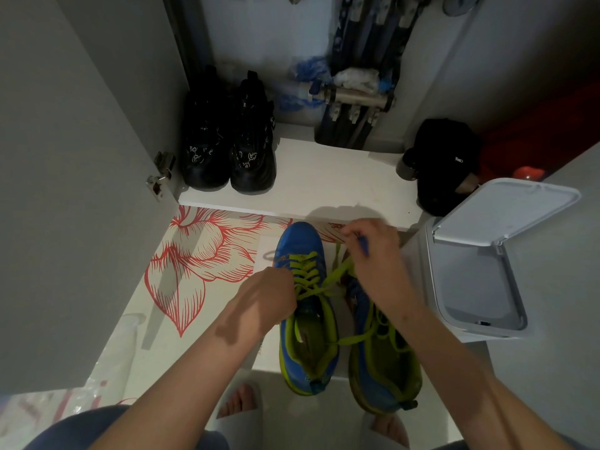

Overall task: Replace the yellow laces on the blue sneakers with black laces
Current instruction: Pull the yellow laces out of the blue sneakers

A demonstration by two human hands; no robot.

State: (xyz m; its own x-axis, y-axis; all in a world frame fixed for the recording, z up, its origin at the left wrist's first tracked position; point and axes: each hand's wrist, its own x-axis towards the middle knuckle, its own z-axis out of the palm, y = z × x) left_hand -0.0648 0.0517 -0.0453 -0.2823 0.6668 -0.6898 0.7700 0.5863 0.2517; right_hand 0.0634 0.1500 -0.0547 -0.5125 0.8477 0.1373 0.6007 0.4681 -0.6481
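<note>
The step in hand is unlacing: both blue sneakers carry their yellow laces, and no black laces can be seen anywhere.

The left sneaker (300, 241) and the right sneaker (386, 378) stand side by side on the floor, toes pointing away from the person, partly on a mat printed with red flowers (201, 254). The yellow laces (306, 271) are threaded through most rows of the left sneaker.

The right hand (376, 251) is raised above the toe end of the right sneaker. Its fingers (352, 233) are pinched together on a strand that runs taut from the upper rows of the left sneaker. A small blue piece shows by those fingers, but what it is cannot be told.

The left hand (269, 293) rests against the left sneaker at its lacing, fingers curled downward. Whether they pinch a lace or only steady the shoe cannot be told.

Another yellow strand lies across the gap between the two sneakers near their openings.

The next move probably calls for drawing the held strand clear of its eyelet while the left hand keeps the sneaker from lifting, then loosening the crossings row by row towards the toe.

A white bin (506, 222) with its lid up stands just to the right.
</note>
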